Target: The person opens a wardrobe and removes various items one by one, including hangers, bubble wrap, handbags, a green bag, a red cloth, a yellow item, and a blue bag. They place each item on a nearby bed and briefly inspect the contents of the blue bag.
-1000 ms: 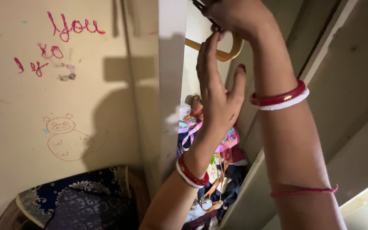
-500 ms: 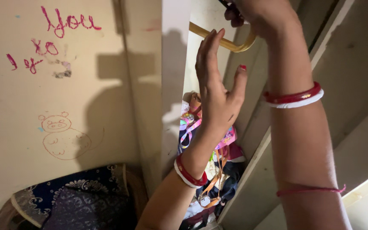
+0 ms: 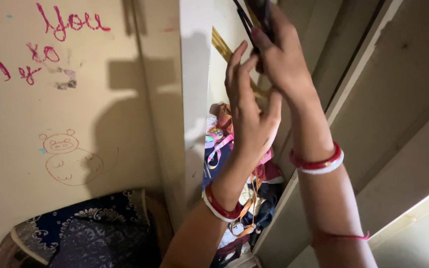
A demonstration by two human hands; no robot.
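Hands raised at a cupboard gap: right hand [image 3: 281, 59] grips a dark strap [image 3: 244, 20], left hand [image 3: 248, 114] open beside it, fingers brushing the strap above hanging bags [image 3: 261, 188]

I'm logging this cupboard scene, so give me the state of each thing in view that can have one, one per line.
Right hand: raised, closed on a dark thin object.
Dark thin object: held up high, kind unclear.
Left hand: raised, fingers spread, holding nothing.
Yellow curved handle: up in the gap, mostly hidden behind the hands.
Heap of clothes and straps: jumbled inside the gap.
Patterned cushion: lying low beside the wall.
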